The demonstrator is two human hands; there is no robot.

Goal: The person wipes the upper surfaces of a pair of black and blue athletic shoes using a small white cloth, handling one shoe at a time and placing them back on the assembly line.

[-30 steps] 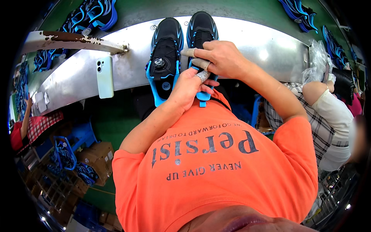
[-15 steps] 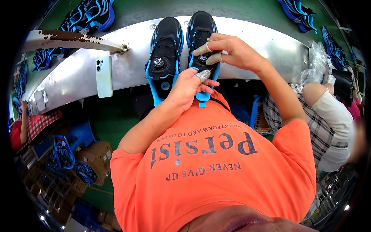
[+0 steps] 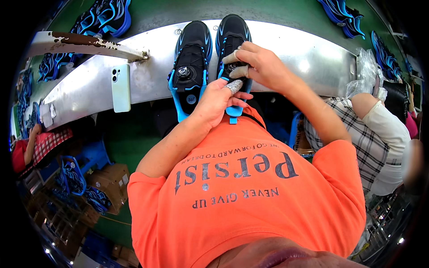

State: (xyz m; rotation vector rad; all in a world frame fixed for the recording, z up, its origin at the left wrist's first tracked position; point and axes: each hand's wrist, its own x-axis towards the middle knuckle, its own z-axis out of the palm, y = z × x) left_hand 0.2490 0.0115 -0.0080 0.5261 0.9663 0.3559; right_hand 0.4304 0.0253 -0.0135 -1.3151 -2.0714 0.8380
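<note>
Two black sneakers with bright blue trim lie side by side, toes pointing away from me. The left sneaker has a round lacing dial on its tongue, and neither hand touches it. My left hand, its thumb wrapped in silvery tape, grips the collar of the right sneaker near the tongue. Over the same sneaker's tongue, my right hand bends down with beige covers on two fingers. Those fingers close around its dial, which they mostly hide.
The shoes rest on a metal bench. A pale green phone lies left of them, below a chipped metal bar. Crumpled clear plastic sits at the right. More shoes stand on the green surface beyond; people sit on both sides.
My right hand has come slightly lower and its fingers have drawn in at the dial. The left hand keeps its hold. At far left, a co-worker's arm has shifted slightly.
</note>
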